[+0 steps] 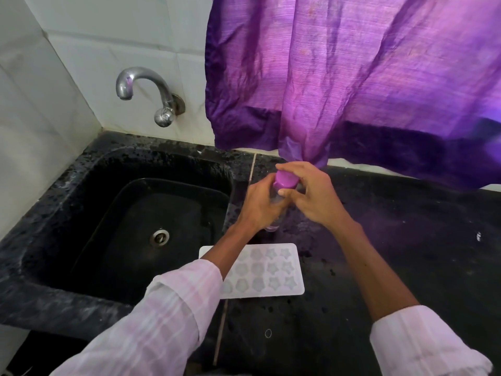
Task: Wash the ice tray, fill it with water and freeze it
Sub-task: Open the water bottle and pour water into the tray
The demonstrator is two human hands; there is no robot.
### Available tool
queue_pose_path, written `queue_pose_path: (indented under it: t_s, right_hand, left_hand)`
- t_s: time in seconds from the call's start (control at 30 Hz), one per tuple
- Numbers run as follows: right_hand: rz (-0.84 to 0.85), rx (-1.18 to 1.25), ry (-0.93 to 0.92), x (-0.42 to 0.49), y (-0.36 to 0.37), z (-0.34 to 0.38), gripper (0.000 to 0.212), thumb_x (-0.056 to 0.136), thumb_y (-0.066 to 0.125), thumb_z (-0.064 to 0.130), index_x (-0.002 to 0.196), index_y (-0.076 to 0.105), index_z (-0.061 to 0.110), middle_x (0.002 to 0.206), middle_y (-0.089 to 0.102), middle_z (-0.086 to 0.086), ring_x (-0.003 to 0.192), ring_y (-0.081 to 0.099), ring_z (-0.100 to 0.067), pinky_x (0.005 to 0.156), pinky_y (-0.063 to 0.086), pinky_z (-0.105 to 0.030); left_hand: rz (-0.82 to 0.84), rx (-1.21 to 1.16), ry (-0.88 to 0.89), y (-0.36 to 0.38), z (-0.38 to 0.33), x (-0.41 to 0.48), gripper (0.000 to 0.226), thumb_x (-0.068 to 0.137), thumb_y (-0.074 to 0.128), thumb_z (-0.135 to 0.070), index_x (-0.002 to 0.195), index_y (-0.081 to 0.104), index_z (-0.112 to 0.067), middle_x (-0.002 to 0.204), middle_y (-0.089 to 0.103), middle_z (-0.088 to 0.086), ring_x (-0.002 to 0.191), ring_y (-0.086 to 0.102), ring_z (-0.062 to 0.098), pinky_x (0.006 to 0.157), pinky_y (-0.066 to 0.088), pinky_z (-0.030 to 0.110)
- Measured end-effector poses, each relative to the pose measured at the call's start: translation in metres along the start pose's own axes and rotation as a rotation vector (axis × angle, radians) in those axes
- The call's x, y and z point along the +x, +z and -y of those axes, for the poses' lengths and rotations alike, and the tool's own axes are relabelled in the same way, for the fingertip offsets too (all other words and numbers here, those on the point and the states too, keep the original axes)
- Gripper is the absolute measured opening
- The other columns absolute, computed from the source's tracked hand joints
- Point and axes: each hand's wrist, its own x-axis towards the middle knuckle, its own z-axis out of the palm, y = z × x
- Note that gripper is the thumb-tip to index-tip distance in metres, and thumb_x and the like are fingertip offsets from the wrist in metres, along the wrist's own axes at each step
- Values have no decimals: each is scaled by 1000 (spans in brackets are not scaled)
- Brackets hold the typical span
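Left hand (260,204) grasps a clear plastic bottle (272,226), right hand (311,196) its purple cap (284,181) (white star-moulded ice tray (271,270) at six o'clock).

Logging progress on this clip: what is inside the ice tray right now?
The ice tray on the counter shows star-shaped cavities; whether they hold water cannot be told. Its left cavities are covered by the left forearm and sleeve.

Person wears a long-sleeved shirt, pale white-pink with faint plaid check lines. Left sleeve (173,313) and right sleeve (423,346) end in bunched cuffs partway up the forearms. Left hand (260,204) and right hand (311,198) are bare.
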Motion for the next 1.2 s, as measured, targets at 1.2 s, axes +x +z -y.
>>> queue_pose_path:
  t_s: [1.2]
  right_hand:
    - [168,-314,-159,31,-16,1,44,78,80,47,112,73,21,106,72,2,92,62,-9,82,49,-17]
  left_hand:
    - [67,-135,-46,-6,6,1,52,73,89,-25,118,65,-15,93,74,0,82,70,17,76,58,30]
